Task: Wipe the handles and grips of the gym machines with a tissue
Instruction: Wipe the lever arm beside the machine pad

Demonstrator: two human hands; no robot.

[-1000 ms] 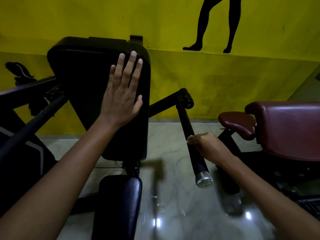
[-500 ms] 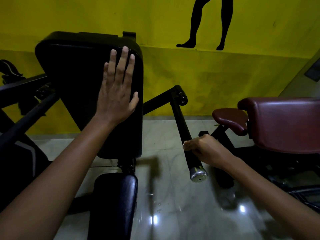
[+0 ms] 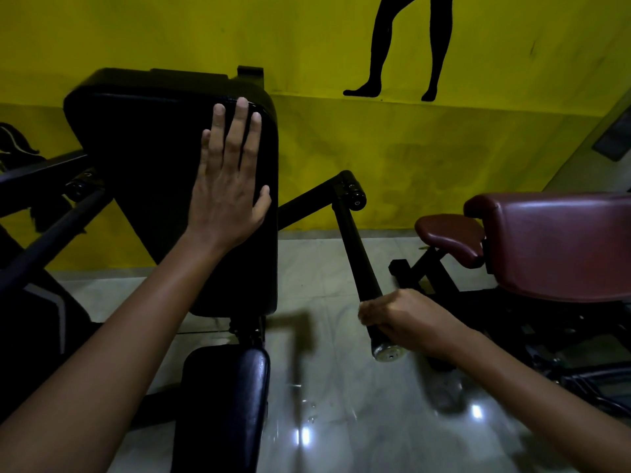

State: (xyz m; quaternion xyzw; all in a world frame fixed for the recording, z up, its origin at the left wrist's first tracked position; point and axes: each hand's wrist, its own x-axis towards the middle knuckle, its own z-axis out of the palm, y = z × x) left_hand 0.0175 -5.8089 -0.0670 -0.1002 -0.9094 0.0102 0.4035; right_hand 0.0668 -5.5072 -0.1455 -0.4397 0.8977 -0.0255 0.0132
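One black handle (image 3: 358, 254) running far-to-near, silver end cap nearest, right hand (image 3: 406, 317) wrapped around its near end, tissue not discernible, left hand (image 3: 228, 186) spread flat on one black back pad (image 3: 153, 172).

no words, brands or numbers can be read on anything here. the only sign is on the wall (image 3: 341, 138): a black painted silhouette of two legs (image 3: 406, 46), and part of another black figure (image 3: 15, 141) at the left edge, too cut off to tell.
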